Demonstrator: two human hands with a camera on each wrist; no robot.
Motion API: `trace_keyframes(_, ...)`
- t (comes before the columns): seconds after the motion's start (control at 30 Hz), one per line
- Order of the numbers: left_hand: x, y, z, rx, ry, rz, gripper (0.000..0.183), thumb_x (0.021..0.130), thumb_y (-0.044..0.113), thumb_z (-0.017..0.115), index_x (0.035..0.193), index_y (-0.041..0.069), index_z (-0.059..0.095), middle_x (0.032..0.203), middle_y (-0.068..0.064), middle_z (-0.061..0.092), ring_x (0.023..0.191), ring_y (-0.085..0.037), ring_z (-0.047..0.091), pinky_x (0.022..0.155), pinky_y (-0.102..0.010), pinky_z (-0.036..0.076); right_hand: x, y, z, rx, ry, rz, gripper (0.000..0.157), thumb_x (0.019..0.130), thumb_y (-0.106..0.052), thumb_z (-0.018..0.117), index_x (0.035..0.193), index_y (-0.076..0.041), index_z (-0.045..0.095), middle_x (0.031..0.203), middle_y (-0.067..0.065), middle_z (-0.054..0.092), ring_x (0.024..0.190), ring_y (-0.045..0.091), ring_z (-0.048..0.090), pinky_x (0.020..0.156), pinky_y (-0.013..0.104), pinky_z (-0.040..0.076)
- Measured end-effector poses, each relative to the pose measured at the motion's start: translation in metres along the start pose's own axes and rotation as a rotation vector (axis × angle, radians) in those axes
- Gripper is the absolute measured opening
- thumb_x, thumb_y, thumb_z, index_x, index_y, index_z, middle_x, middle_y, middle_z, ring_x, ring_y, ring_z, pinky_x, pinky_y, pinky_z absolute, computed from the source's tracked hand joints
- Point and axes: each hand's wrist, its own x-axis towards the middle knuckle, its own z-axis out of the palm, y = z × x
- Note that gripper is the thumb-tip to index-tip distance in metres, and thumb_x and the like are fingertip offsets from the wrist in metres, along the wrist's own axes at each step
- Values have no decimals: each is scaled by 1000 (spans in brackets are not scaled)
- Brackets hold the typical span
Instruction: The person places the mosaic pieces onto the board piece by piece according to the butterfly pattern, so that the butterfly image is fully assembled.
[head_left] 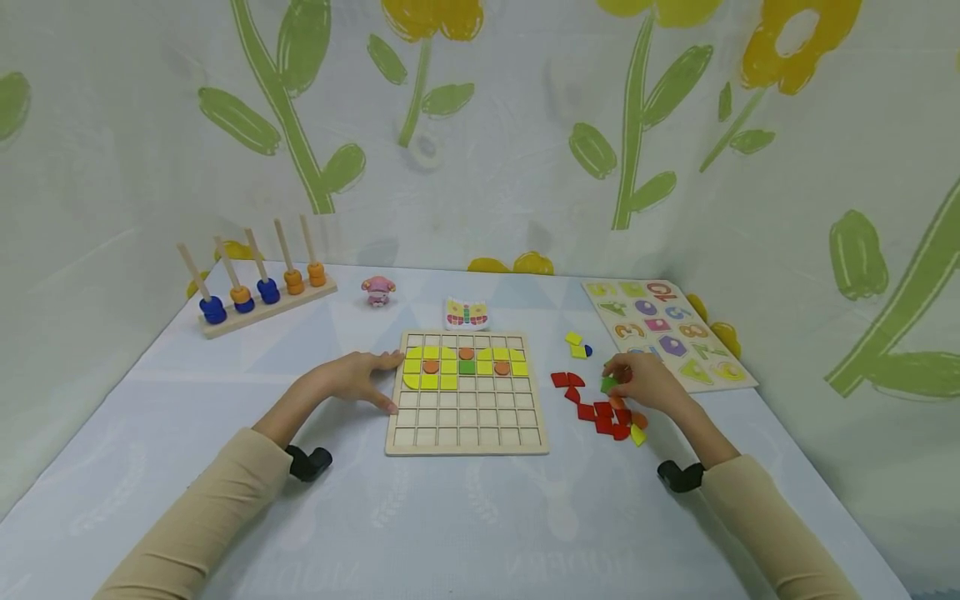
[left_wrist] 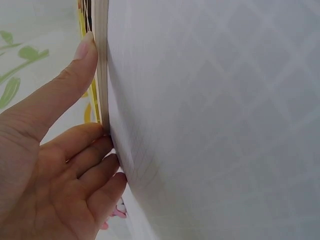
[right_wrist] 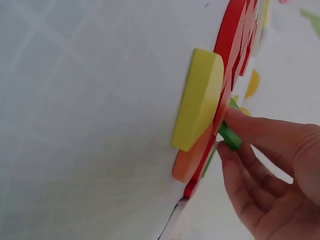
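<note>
My left hand (head_left: 352, 379) rests against the left edge of a wooden grid board (head_left: 465, 442), with the thumb (left_wrist: 80, 60) and fingertips at its side. Yellow tiles (head_left: 411, 382), orange round pieces (head_left: 502, 368) and one green square (head_left: 467, 367) fill part of the board's upper rows. To the right of the board, my right hand (head_left: 643, 379) pinches a green tile (right_wrist: 230, 136) between thumb and fingers. Around and below it lie loose red tiles (head_left: 603, 425), orange pieces (head_left: 639, 420) and a yellow tile (right_wrist: 197, 100).
A butterfly pattern card (head_left: 467, 315) lies behind the board, and a small pink figurine (head_left: 378, 290) stands near it. At the back left is a peg stacker (head_left: 270, 304) with blue and orange beads. A number puzzle board (head_left: 667, 333) lies at the right, near loose yellow tiles (head_left: 576, 345).
</note>
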Motion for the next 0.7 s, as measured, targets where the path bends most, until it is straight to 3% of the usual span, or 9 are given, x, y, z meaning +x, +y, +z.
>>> trace_keyframes(0.3,-1,1,0,14,3,8,99,75,45,80,152,9,28,154,-21,24,142,-40,20,111,-58,22,7,-18,-4,72,45,-66,14,86,-4,72,99,-1,74,88,5,73,78,20,66,72,30,56)
trace_keyframes(0.5,-1,0,0,4,-2,-8,99,75,45,80,152,11,28,155,-20,23,142,-39,19,111,-59,21,20,-46,9,101,58,-127,12,86,-6,73,97,-5,75,89,2,72,78,17,65,74,32,56)
trace_keyframes(0.7,-1,1,0,7,-5,-15,100,74,46,80,152,10,28,155,-20,23,142,-40,19,110,-59,22,40,-74,28,177,3,-188,13,87,-7,71,100,-7,75,94,1,72,80,14,65,75,27,55)
